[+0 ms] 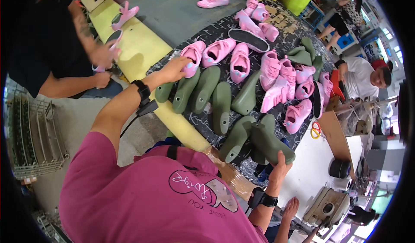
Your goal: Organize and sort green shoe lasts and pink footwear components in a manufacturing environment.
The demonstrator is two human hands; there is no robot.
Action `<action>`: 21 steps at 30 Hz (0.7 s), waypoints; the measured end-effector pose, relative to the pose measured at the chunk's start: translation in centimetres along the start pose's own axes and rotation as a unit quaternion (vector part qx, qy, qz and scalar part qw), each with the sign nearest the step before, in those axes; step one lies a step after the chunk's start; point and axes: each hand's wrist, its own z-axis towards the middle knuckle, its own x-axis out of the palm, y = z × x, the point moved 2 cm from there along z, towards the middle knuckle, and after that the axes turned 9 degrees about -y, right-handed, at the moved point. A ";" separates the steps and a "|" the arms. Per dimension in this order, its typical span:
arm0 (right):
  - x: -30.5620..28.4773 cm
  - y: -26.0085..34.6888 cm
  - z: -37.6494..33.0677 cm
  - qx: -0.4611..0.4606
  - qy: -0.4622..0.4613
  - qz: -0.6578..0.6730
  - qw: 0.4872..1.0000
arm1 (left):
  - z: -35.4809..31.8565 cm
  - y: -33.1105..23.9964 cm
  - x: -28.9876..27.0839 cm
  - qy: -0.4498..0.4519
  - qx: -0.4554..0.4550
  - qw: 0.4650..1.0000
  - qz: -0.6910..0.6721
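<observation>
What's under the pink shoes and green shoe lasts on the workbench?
A black cover with pale squiggly markings lies under the pink shoes and green lasts, over a yellow bench edge. What lies beneath that cover is hidden.

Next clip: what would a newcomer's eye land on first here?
A heap of pink shoes covers the far side of the patterned table, with a row of dark green shoe forms nearer the person. The left hand rests on one pink shoe; the right hand grips a green form at the table's near edge.
</observation>
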 end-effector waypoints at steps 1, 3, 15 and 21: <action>-0.3 -0.1 -0.3 -0.001 -0.015 -0.003 1.000 | 0.0 0.0 0.2 0.003 0.009 1.000 -0.011; -0.7 -0.4 -0.7 0.049 -0.045 0.045 0.997 | -0.5 -0.6 0.0 -0.014 -0.018 1.000 -0.021; 5.6 1.4 5.0 0.140 0.016 0.349 0.927 | -10.7 -4.2 -0.1 0.016 -0.169 0.985 0.024; 15.2 5.0 14.9 0.031 0.070 0.394 0.916 | -11.7 -4.1 -0.4 0.012 -0.160 0.987 0.028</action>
